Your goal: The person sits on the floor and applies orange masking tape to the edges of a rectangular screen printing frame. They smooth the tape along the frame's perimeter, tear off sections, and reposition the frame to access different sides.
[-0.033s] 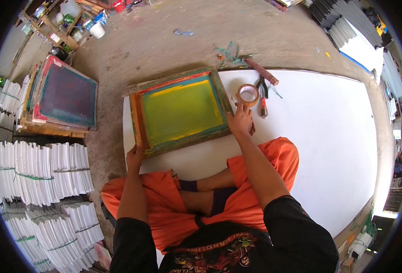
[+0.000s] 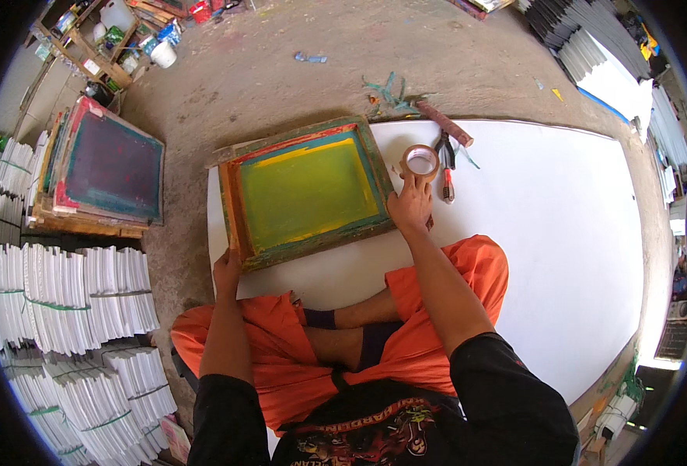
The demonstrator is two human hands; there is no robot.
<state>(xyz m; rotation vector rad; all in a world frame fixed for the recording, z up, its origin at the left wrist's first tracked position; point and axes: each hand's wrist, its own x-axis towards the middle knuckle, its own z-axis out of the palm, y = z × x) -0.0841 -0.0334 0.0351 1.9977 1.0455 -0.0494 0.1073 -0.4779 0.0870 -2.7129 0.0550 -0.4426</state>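
A rectangular wooden-framed mesh screen [image 2: 309, 196] lies flat on the near left part of a broad, smooth white sheet [image 2: 553, 225], just in front of the seated person's crossed legs and slightly askew; its yellow-green mesh is cloudy and uneven, with brighter yellow smears along the upper and right edges; a teal border runs round much of that field, a red streak crosses the top, and a wide orange-brown band fills the left side; the wood itself is stained and blotched with dull green and brown.

The bare left hand [image 2: 227, 273] is at the screen's lower left corner, pinching the frame's edge there; the bare right hand [image 2: 410, 206] is beside the lower right corner, fingers bent, its thumb side against the frame and its fingertips at a brown ring-shaped roll of tape [image 2: 406, 167]; whether it grips anything I cannot tell, and a small dark reddish thing partly hidden beneath it is unclear.

Just right of the tape lies a black hand tool with red handles [image 2: 448, 175]; a dark red cylindrical rod [image 2: 446, 123] slants above it, near tangled green strips [image 2: 390, 93].
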